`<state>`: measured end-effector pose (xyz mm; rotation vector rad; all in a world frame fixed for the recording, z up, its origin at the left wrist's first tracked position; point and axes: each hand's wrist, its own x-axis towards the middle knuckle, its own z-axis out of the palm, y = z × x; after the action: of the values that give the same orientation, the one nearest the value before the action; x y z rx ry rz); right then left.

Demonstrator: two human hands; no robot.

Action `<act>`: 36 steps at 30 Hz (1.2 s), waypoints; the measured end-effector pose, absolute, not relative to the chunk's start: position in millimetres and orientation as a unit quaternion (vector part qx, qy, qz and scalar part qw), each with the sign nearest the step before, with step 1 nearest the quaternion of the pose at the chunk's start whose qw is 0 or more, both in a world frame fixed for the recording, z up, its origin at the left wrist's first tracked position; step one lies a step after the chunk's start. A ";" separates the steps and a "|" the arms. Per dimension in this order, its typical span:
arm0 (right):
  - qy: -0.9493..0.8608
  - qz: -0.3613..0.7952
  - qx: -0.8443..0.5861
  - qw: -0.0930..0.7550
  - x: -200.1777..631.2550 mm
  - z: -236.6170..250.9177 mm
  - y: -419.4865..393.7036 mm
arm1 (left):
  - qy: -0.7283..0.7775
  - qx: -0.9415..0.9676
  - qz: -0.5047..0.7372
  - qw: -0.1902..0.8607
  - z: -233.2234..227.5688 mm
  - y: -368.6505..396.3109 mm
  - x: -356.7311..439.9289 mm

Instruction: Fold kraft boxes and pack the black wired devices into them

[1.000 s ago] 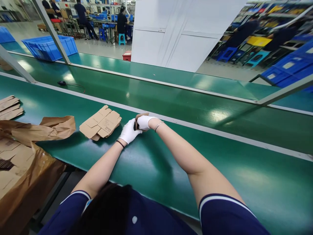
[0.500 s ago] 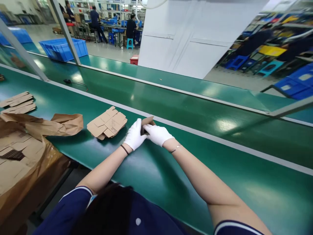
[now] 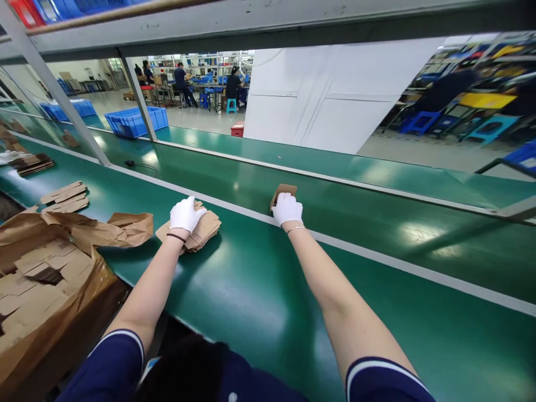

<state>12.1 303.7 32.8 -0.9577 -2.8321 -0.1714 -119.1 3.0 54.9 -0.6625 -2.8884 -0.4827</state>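
Closest in, a crumpled brown paper bag (image 3: pixel 50 279) of flat cardboard blanks sags at the bench edge. Beyond it, the white-gloved left hand (image 3: pixel 185 214) lies palm-down, fingers together, on a small stack of flat brown cardboard blanks (image 3: pixel 196 231), whose long axis runs left to right. Farther out, the white-gloved right hand (image 3: pixel 287 208) cups a small folded brown cardboard box (image 3: pixel 283 191) at the green conveyor belt (image 3: pixel 377 223), fingers curled over its near side; the box sits just beyond the fingertips, tilted, pointing away.

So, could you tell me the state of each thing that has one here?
left hand: gloved, resting on the flat carton stack
right hand: gloved, gripping the small folded carton on the belt
brown paper bag: torn open, flat cartons inside
blue crate: upright
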 end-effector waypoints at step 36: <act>-0.679 0.647 -0.061 0.343 89.6 25.4 158.8 | -0.540 -0.228 -0.804 -0.100 45.9 69.8 20.0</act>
<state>89.6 158.8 25.4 -0.1575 -1.7651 1.6807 20.0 69.8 45.9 -0.7643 -1.8147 -2.6993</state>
